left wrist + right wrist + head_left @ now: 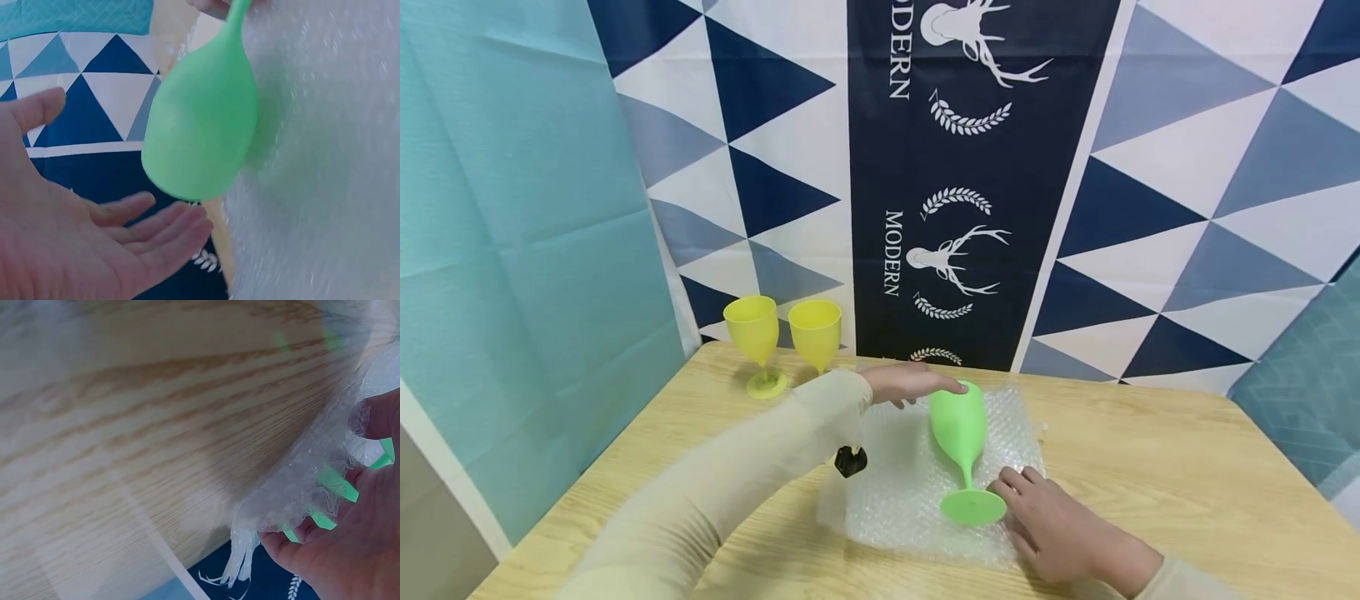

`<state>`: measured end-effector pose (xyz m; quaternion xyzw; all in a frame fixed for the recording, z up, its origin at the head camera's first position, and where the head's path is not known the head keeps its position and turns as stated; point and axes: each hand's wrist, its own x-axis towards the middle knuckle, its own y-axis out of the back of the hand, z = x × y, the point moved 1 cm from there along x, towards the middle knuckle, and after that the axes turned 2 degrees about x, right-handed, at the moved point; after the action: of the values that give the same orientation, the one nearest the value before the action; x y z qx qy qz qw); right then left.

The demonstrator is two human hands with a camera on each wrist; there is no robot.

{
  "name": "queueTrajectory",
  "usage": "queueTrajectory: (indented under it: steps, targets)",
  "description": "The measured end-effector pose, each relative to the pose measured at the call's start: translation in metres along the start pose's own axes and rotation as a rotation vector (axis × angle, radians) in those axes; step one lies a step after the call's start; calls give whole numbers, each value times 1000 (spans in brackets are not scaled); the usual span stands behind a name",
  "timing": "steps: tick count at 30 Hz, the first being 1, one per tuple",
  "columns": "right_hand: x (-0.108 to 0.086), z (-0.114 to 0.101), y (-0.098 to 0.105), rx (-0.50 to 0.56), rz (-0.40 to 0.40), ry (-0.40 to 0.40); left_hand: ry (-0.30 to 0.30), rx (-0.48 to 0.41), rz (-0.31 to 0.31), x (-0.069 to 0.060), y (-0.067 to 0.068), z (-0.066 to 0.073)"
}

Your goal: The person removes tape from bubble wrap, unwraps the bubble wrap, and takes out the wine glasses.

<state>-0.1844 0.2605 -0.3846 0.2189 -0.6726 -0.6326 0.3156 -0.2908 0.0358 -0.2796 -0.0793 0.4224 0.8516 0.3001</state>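
A green plastic goblet point(958, 421) lies on its side on a sheet of bubble wrap point(891, 492), its round foot toward me and its bowl pointing away. My left hand point(913, 382) is held out flat at the bowl's rim. In the left wrist view its fingers point(169, 231) are extended beside the rim; whether they touch it is hard to tell. Beside the foot, my right hand point(1056, 525) grips the right edge of the bubble wrap with curled fingers. The right wrist view shows that edge point(294, 481) raised against the fingers, with green behind it.
Two yellow goblets stand upright at the back left of the wooden table point(1150, 467): one point(752, 329) near the corner, the other point(816, 329) partly behind my left sleeve. A patterned cloth point(797, 167) hangs behind the table, a teal curtain point(527, 250) at the left.
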Motion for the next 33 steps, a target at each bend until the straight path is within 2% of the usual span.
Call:
queueTrajectory:
  steps: [3, 10, 15, 19, 24, 28, 33]
  targets:
    - [1, 0, 0, 2, 3, 4, 38, -129, -21, 4, -3, 1]
    - [0, 1, -1, -18, 24, 12, 141, -378, 18, 16, -8, 1]
    - [-1, 0, -2, -20, 27, 3, 178, -544, 35, 28, -14, -3]
    - [-2, -1, -4, -19, 26, -19, 205, -649, 63, 37, -24, -5]
    - [-1, -2, -5, -9, 18, -19, 258, -716, 129, 45, -37, -4]
    - [1, -1, -4, 2, 11, -9, 291, -740, 174, 42, -45, 2]
    - [0, 0, -6, -11, 53, 15, 232, -704, 141, 37, -51, 10]
